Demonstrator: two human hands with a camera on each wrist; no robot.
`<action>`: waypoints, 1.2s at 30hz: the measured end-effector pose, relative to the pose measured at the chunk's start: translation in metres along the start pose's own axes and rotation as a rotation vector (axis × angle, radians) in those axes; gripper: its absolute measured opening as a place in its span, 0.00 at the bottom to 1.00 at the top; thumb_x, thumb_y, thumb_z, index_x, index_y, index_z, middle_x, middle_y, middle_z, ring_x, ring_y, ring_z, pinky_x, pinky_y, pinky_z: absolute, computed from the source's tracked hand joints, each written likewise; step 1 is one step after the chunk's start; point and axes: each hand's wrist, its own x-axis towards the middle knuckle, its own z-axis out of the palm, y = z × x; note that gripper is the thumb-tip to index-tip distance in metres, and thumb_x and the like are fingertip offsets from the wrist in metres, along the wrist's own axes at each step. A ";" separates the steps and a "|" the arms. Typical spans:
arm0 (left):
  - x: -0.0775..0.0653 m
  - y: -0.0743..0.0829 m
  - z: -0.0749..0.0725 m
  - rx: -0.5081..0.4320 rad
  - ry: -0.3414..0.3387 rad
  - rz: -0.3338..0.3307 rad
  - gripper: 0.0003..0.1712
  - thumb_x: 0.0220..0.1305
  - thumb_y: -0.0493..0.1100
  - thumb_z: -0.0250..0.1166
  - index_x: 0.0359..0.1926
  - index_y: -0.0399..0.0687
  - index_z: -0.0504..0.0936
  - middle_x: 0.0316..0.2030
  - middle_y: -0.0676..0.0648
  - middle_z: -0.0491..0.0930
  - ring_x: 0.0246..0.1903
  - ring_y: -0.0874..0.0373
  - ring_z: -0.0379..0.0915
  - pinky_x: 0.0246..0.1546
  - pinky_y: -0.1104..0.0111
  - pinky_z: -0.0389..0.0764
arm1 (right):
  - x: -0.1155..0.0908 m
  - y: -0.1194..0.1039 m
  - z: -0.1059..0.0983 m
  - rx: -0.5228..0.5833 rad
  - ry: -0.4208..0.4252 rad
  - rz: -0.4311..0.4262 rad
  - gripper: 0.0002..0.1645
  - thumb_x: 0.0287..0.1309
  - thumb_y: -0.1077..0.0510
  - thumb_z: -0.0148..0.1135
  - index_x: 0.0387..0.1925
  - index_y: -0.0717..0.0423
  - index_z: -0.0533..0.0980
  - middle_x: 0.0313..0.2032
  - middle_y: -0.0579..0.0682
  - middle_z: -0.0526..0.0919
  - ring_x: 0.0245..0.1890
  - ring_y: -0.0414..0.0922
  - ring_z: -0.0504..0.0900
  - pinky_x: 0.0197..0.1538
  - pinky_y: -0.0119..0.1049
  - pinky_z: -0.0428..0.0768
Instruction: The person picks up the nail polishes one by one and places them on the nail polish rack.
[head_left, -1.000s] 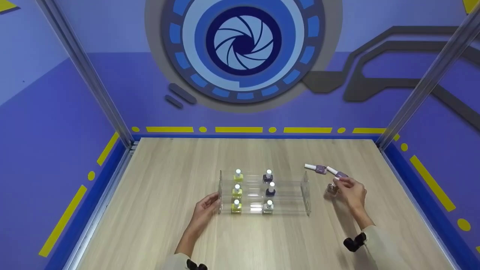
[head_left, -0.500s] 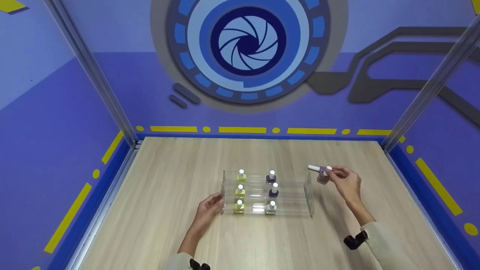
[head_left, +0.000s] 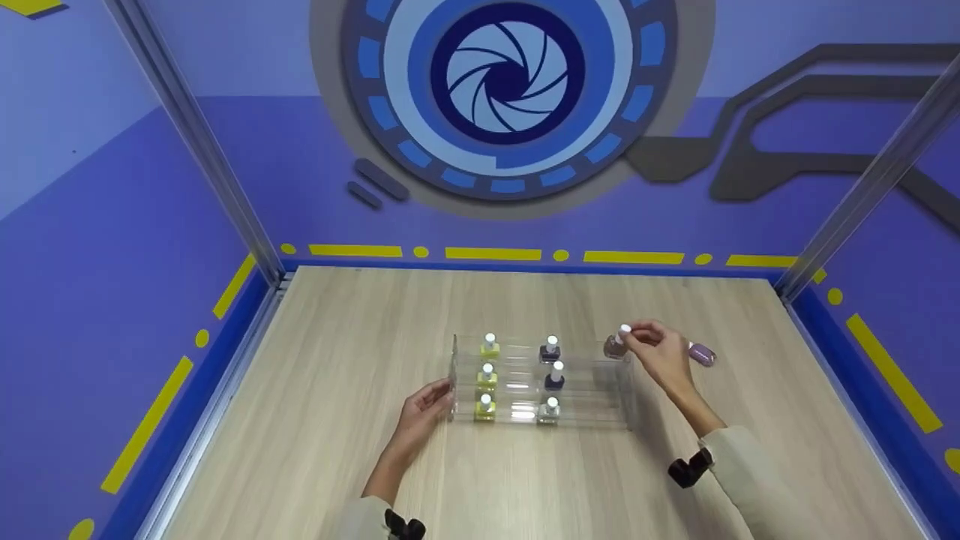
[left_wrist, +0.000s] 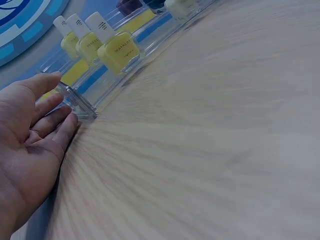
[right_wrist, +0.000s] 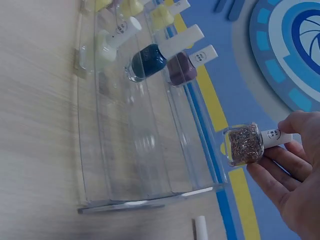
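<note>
A clear stepped acrylic rack (head_left: 517, 409) stands on the table. In the head view, three yellow nail polish bottles (head_left: 486, 409) fill a column at its left. Near its middle stand a dark purple bottle (head_left: 550, 352), a dark teal bottle (right_wrist: 148, 62) and a pale bottle (head_left: 549, 412). My right hand (head_left: 660, 358) pinches a glitter nail polish bottle (right_wrist: 245, 145) by its white cap, over the rack's back right corner. At the rack's left end panel, my left hand (head_left: 424, 414) rests its fingertips on the outer side, fingers loosely extended.
A mauve nail polish bottle (head_left: 703, 354) lies on the wooden table (head_left: 337, 337), right of my right hand, which partly covers it. Printed wall panels (head_left: 420, 225) enclose the table at the back and sides.
My right hand has carried the glitter bottle up and left, from the table at the right to above the rack's back right corner. The left hand stays at the rack's end.
</note>
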 end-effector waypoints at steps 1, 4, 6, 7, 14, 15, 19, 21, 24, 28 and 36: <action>0.000 0.000 0.000 0.000 -0.003 -0.002 0.31 0.74 0.51 0.62 0.71 0.43 0.71 0.72 0.39 0.69 0.74 0.45 0.63 0.73 0.65 0.73 | 0.000 0.001 0.002 0.000 0.001 0.000 0.13 0.60 0.60 0.73 0.43 0.65 0.84 0.37 0.60 0.91 0.30 0.26 0.82 0.37 0.15 0.78; 0.000 0.001 0.000 -0.003 -0.010 -0.008 0.31 0.74 0.51 0.62 0.72 0.43 0.70 0.73 0.39 0.69 0.74 0.45 0.63 0.73 0.64 0.73 | 0.000 0.004 0.008 0.016 0.017 -0.009 0.11 0.58 0.63 0.73 0.41 0.66 0.84 0.34 0.60 0.91 0.29 0.25 0.82 0.37 0.15 0.79; 0.000 0.001 0.000 -0.005 -0.011 -0.015 0.31 0.74 0.51 0.62 0.72 0.44 0.71 0.73 0.39 0.69 0.74 0.46 0.64 0.73 0.65 0.73 | -0.001 0.006 0.011 0.025 0.027 -0.023 0.10 0.58 0.65 0.72 0.40 0.68 0.84 0.34 0.61 0.90 0.29 0.25 0.83 0.37 0.15 0.81; 0.000 0.001 0.000 -0.006 -0.010 -0.015 0.31 0.74 0.51 0.63 0.71 0.44 0.71 0.73 0.39 0.69 0.74 0.46 0.64 0.72 0.65 0.74 | -0.001 0.007 0.013 0.026 0.031 -0.032 0.09 0.58 0.66 0.72 0.40 0.68 0.83 0.34 0.62 0.90 0.29 0.25 0.83 0.38 0.15 0.81; 0.001 0.000 -0.001 0.013 0.001 -0.005 0.31 0.73 0.51 0.63 0.71 0.43 0.71 0.72 0.40 0.70 0.74 0.45 0.64 0.72 0.65 0.74 | -0.010 -0.008 0.017 0.061 0.018 -0.094 0.10 0.57 0.71 0.71 0.40 0.73 0.82 0.36 0.70 0.88 0.32 0.33 0.86 0.38 0.15 0.83; 0.000 -0.001 -0.001 0.014 -0.001 -0.003 0.31 0.73 0.51 0.63 0.71 0.43 0.71 0.72 0.40 0.69 0.74 0.45 0.63 0.73 0.65 0.73 | -0.012 -0.012 0.017 0.060 0.009 -0.098 0.10 0.57 0.71 0.70 0.40 0.74 0.82 0.36 0.70 0.88 0.33 0.35 0.87 0.39 0.16 0.84; 0.000 -0.001 -0.002 0.009 -0.003 -0.011 0.32 0.73 0.52 0.64 0.71 0.44 0.71 0.72 0.41 0.69 0.75 0.46 0.63 0.72 0.67 0.73 | -0.019 -0.024 0.014 0.044 -0.024 -0.097 0.11 0.57 0.73 0.70 0.41 0.76 0.81 0.38 0.71 0.88 0.36 0.43 0.89 0.42 0.18 0.85; 0.000 -0.001 -0.002 0.018 -0.006 0.000 0.32 0.73 0.52 0.63 0.71 0.42 0.70 0.72 0.39 0.69 0.74 0.44 0.63 0.72 0.67 0.74 | -0.021 -0.026 0.014 0.023 -0.036 -0.098 0.11 0.57 0.72 0.70 0.42 0.75 0.82 0.38 0.70 0.88 0.38 0.46 0.90 0.43 0.18 0.85; 0.000 -0.001 -0.002 0.009 -0.005 -0.003 0.32 0.73 0.51 0.64 0.71 0.42 0.70 0.72 0.39 0.70 0.74 0.45 0.64 0.71 0.68 0.75 | -0.023 -0.026 0.013 0.005 -0.055 -0.108 0.11 0.57 0.72 0.70 0.41 0.75 0.82 0.38 0.69 0.89 0.39 0.49 0.90 0.43 0.18 0.85; 0.000 0.000 -0.001 0.000 -0.012 0.002 0.33 0.73 0.52 0.64 0.71 0.41 0.70 0.72 0.38 0.70 0.73 0.45 0.64 0.70 0.68 0.75 | -0.023 -0.026 0.012 0.005 -0.078 -0.114 0.10 0.56 0.72 0.71 0.40 0.74 0.82 0.37 0.69 0.89 0.38 0.48 0.91 0.43 0.19 0.85; 0.001 -0.001 -0.001 -0.002 -0.011 0.005 0.31 0.73 0.51 0.63 0.71 0.42 0.71 0.72 0.38 0.70 0.74 0.45 0.64 0.71 0.68 0.74 | -0.017 -0.009 0.017 -0.011 -0.107 -0.111 0.10 0.56 0.73 0.70 0.40 0.73 0.82 0.37 0.68 0.89 0.39 0.51 0.90 0.43 0.19 0.84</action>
